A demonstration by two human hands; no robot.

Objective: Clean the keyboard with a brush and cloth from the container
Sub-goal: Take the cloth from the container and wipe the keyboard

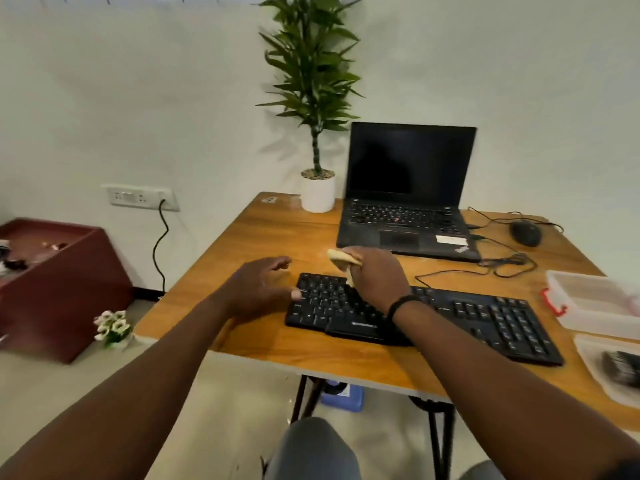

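Keyboard (485,317) lies on tabletop (263,233), in front of open laptop (405,202). Right hand (375,275) grips a tan cloth (341,258), fingers curled round it, held over the keyboard's left keys; cloth contact with keys cannot be told. Left hand (259,289) spread and relaxed at the keyboard's left end, thumb touching its edge. Clear container (588,299) stands at the right, just beside the keyboard. Mouse (525,233) sits right of laptop; potted plant (317,133) at far edge.

Keyboard (485,317) front of laptop (405,202); container (595,299) right; plant (317,192) left.
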